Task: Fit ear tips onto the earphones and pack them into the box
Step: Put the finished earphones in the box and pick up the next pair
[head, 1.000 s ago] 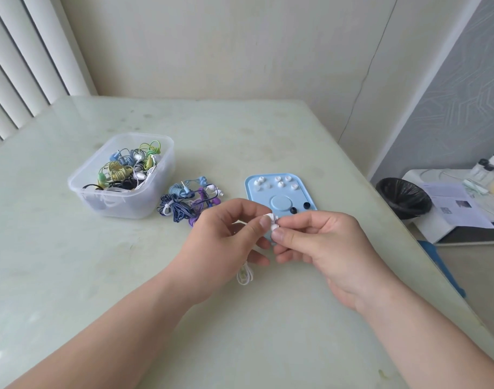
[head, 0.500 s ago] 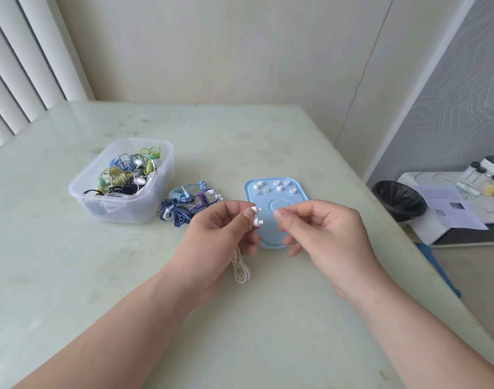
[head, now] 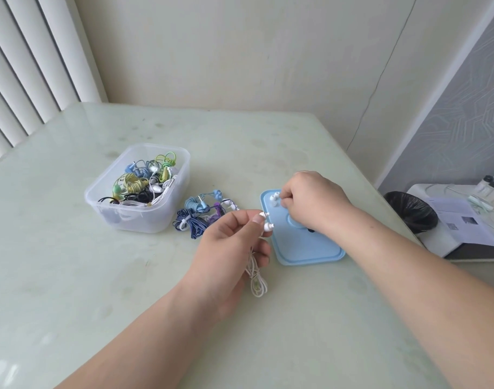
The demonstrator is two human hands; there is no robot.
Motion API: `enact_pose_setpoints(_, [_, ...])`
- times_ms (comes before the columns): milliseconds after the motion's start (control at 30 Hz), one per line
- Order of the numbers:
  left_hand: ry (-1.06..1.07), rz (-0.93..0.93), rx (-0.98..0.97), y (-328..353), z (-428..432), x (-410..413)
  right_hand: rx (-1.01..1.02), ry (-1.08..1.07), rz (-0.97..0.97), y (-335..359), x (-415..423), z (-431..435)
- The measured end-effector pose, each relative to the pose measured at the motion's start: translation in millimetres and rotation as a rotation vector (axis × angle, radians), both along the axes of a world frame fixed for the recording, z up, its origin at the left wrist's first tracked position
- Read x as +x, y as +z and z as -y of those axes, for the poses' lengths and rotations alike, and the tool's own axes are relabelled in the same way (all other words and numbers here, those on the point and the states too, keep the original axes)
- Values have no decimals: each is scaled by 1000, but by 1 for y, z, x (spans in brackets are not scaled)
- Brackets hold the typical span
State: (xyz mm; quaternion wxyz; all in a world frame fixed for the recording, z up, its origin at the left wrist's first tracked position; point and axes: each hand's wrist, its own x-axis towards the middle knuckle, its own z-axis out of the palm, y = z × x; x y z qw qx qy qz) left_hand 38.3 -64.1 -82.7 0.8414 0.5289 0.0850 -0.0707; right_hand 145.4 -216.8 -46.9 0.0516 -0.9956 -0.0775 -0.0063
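Fingers (head: 254,220) of the left hand (head: 231,245) are pinching the white earphones (head: 268,226) above the table (head: 71,276), cable dangling. Right hand (head: 313,200) is hovering over the blue lid (head: 304,248), fingers curled, apparently pinching a white ear tip (head: 275,195). Clear box (head: 144,223) is sitting well left.

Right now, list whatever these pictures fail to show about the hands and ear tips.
Head view:
- Whether the right hand pinches an ear tip: its curled fingers cover the spot.
- How many ear tips lie on the blue lid: that hand covers part of it.
- Whether the white earphones in the left hand carry tips: too small.
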Motion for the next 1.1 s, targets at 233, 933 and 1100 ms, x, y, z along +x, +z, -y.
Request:
enact_pose_setpoints(233, [4, 27, -3, -3, 1, 0, 681, -74, 12, 10, -30, 11])
enact_pose_setpoints(933, [-113, 254, 305, -11, 4, -6, 1723, -227, -312, -28, -118, 25])
enact_pose_setpoints(1100, [-93, 261, 312, -12, 5, -5, 1715, -212, -298, -30, -118, 24])
